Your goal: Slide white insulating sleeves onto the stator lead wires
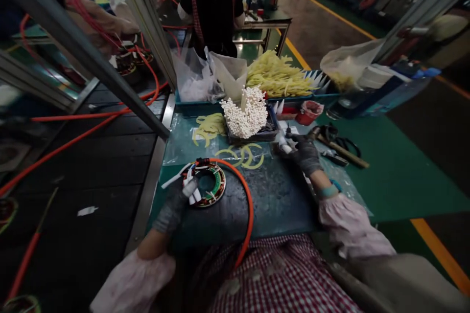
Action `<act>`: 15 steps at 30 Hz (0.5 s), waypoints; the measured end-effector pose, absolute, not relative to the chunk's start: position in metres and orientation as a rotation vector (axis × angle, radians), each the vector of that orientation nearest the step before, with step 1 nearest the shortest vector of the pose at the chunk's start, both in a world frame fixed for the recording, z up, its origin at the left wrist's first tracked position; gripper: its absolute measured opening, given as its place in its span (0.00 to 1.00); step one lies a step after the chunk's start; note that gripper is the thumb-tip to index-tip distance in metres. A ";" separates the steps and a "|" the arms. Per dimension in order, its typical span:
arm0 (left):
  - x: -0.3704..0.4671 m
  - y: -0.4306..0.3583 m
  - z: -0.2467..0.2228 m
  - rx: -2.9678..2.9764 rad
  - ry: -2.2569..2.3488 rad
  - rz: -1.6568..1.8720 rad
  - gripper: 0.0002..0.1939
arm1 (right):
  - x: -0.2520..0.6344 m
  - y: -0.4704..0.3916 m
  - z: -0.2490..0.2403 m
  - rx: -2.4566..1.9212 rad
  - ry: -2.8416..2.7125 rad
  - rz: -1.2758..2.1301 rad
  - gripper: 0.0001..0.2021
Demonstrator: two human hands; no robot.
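My left hand (174,208), in a grey glove, grips the near left edge of a ring-shaped motor stator (219,187) lying on the mat. Its thumb presses by white sleeves on the ring. White-sleeved leads (176,176) stick out to the left, and an orange cable (250,200) curves from its top toward my lap. My right hand (307,152), gloved too, is at small white pieces (284,144) right of the tray. Its fingers are bent around them; exactly what is pinched is too blurred to make out.
A tray of white thin rods (246,112) stands ahead, with yellow curved strips (251,156) before it. Behind are a bundle of yellow strips (281,76) and plastic bags (194,80). A hammer (347,151) lies right. A metal post (121,68) rises left; co-workers (213,5) are beyond.
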State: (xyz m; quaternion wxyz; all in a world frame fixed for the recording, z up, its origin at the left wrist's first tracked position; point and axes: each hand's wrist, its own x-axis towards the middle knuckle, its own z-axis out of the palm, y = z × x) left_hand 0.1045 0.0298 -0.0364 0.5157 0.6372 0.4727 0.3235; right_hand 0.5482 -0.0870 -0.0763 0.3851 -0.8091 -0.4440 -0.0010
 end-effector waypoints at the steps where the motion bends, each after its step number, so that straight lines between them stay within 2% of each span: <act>1: 0.114 0.033 -0.033 1.420 1.165 0.778 0.34 | 0.553 -0.081 -0.078 -2.070 -1.167 0.022 0.18; 4: 0.132 0.037 -0.027 1.323 1.270 0.808 0.38 | 0.560 -0.074 -0.078 -2.088 -1.242 0.051 0.15; 10: 0.135 0.036 -0.021 1.424 1.192 0.848 0.29 | 0.563 -0.081 -0.076 -2.115 -1.339 0.108 0.19; 15: 0.133 0.039 -0.023 1.438 1.205 0.807 0.29 | 0.567 -0.068 -0.071 -2.138 -1.362 0.153 0.20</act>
